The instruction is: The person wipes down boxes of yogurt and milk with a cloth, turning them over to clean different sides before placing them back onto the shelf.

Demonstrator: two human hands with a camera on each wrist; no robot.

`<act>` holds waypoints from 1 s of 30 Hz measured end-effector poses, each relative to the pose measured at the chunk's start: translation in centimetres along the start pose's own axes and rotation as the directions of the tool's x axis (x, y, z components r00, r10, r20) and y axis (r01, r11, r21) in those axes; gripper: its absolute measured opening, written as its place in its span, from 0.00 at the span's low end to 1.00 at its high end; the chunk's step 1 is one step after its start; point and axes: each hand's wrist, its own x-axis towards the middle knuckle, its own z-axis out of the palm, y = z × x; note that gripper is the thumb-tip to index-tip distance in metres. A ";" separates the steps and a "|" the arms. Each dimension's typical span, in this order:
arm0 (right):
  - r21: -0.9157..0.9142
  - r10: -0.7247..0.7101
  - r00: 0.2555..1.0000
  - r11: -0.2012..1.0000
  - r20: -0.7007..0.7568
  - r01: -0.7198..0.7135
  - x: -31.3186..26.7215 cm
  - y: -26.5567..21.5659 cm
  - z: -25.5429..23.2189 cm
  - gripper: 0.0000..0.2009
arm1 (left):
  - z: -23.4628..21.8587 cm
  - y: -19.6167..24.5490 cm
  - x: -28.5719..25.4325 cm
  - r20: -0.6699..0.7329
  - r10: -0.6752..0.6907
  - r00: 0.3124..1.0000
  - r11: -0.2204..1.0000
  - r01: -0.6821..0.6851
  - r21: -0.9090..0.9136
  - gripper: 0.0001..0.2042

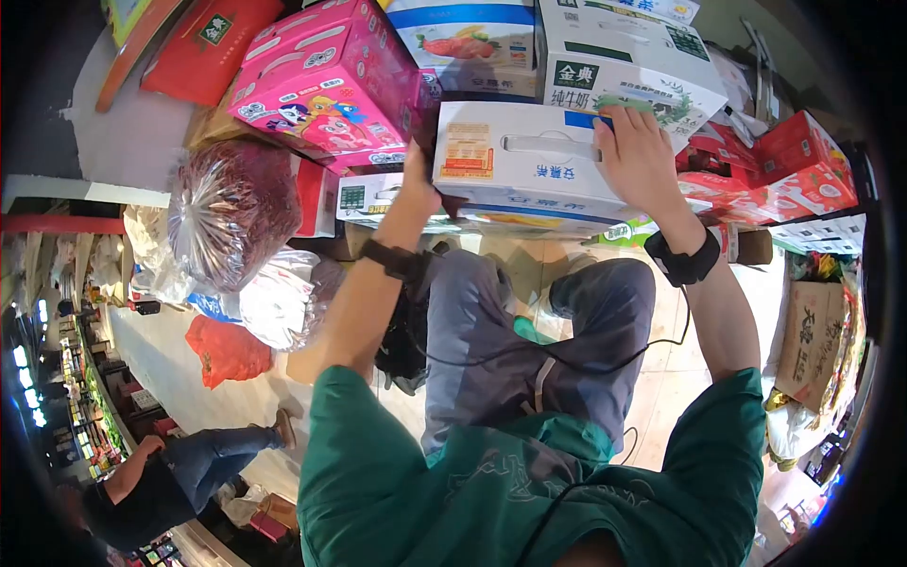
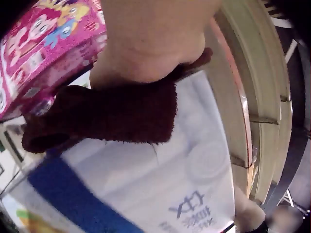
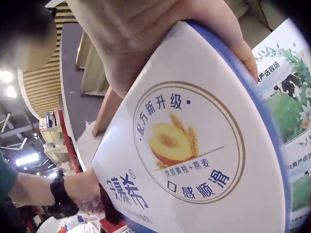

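Observation:
A white yogurt carton (image 1: pixel 510 142) with blue trim and a plastic handle lies in front of me, its front filling much of the head view's upper middle. My right hand (image 1: pixel 642 156) grips its right end, fingers bent over the far edge; in the right wrist view that hand (image 3: pixel 165 34) spans the corner above a peach picture. At the opposite end is my left hand (image 1: pixel 416 184). It holds a dark maroon cloth (image 2: pixel 112 116) against the carton's white and blue side, seen in the left wrist view. The left fingers are mostly hidden.
A pink cartoon-printed carton (image 1: pixel 321 90) stands left of the yogurt carton. White milk cartons (image 1: pixel 624 57) are stacked behind, and red boxes (image 1: pixel 803 170) stand right. A clear bag of dark red goods (image 1: pixel 231 213) is at left. A person (image 1: pixel 189 472) is behind, lower left.

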 end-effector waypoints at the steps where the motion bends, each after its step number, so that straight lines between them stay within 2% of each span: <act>1: -0.001 -0.007 1.000 1.000 -0.005 0.007 -0.1 0.0 0.0 0.12 | 2.0 2.1 -0.8 0.089 0.004 0.996 0.998 -0.009 0.056 0.22; 2: -0.004 -0.012 1.000 1.000 -0.013 0.012 -0.1 0.0 0.1 0.12 | 1.4 3.1 0.2 0.191 0.070 0.979 0.966 -0.114 0.233 0.21; 4: -0.004 -0.012 1.000 1.000 -0.024 0.012 -0.3 0.0 0.1 0.12 | 0.8 4.8 1.9 0.415 0.130 0.901 0.781 -0.350 0.517 0.19; 5: -0.005 -0.009 1.000 1.000 -0.028 0.009 -0.5 0.0 0.0 0.12 | 1.3 4.8 2.2 0.302 0.199 0.932 0.696 -0.352 0.626 0.18; 6: -0.002 -0.007 1.000 1.000 -0.020 0.007 -0.6 -0.1 0.0 0.12 | 4.2 5.6 -0.2 0.340 0.197 0.920 0.624 -0.385 0.680 0.19; 8: 0.003 -0.001 1.000 1.000 -0.004 0.001 -0.7 -0.2 -0.1 0.12 | 4.2 7.4 1.9 0.456 -0.056 0.888 0.273 -0.425 0.863 0.18; 11: 0.023 0.017 1.000 1.000 0.016 -0.017 -0.6 -0.3 -0.3 0.13 | 6.6 8.0 3.1 0.404 -0.186 0.896 -0.175 -0.435 0.883 0.18; 14: 0.009 0.022 0.999 1.000 0.039 -0.022 -0.6 -0.3 -0.3 0.13 | 9.5 6.8 3.8 0.458 -0.315 0.831 -0.328 -0.548 0.769 0.20; 18: -0.012 0.023 0.999 1.000 0.033 -0.022 -0.5 -0.2 -0.2 0.13 | 12.4 2.3 5.9 0.540 -0.346 0.767 -0.420 -0.641 0.642 0.21; 19: -0.008 0.027 0.999 1.000 0.027 -0.027 -0.5 -0.3 -0.3 0.13 | 13.0 2.1 5.7 0.490 -0.350 0.799 -0.455 -0.602 0.656 0.22; 22: 0.001 0.022 1.000 1.000 0.000 -0.022 -0.6 -0.3 -0.4 0.12 | 12.7 2.5 5.3 0.512 -0.340 0.789 -0.426 -0.615 0.663 0.22; 25: 0.011 0.004 1.000 1.000 -0.013 -0.004 -0.5 0.0 -0.1 0.12 | 12.3 3.9 5.0 0.470 -0.408 0.783 -0.287 -0.598 0.748 0.23; 29: 0.030 0.009 1.000 1.000 -0.002 -0.009 -0.4 0.1 0.0 0.13 | 10.5 6.7 3.8 0.473 -0.390 0.790 0.026 -0.504 0.863 0.24; 30: 0.035 0.014 1.000 0.999 0.002 -0.014 -0.4 0.1 0.0 0.13 | 9.8 7.0 3.8 0.434 -0.353 0.829 0.134 -0.415 0.900 0.23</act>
